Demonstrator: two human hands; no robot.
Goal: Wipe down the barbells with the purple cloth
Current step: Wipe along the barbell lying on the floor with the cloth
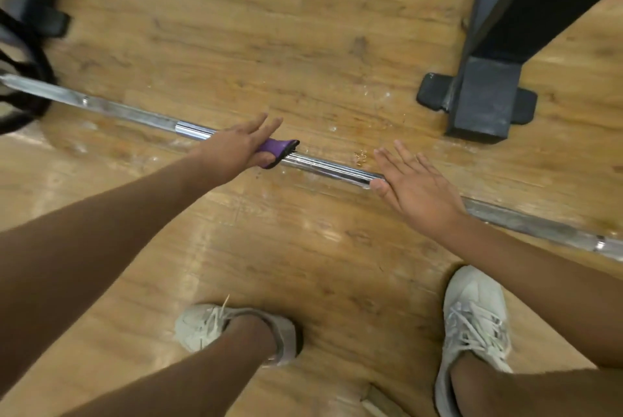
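The barbell [330, 169] is laid on the floor [303, 46], running from 10 to 4 o'clock. The cloth [278, 148] is held on it just 10 o'clock of centre, pinched by the thumb of the otherwise outstretched left hand [236, 148]. The right hand [418, 189] is rested flat and spread on the barbell at 3 o'clock.

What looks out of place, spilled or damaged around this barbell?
The wooden floor is scuffed, with pale flecks scattered between the barbell and the black rack foot. Whether they are droplets or chipped finish cannot be told. Nothing else stands out.
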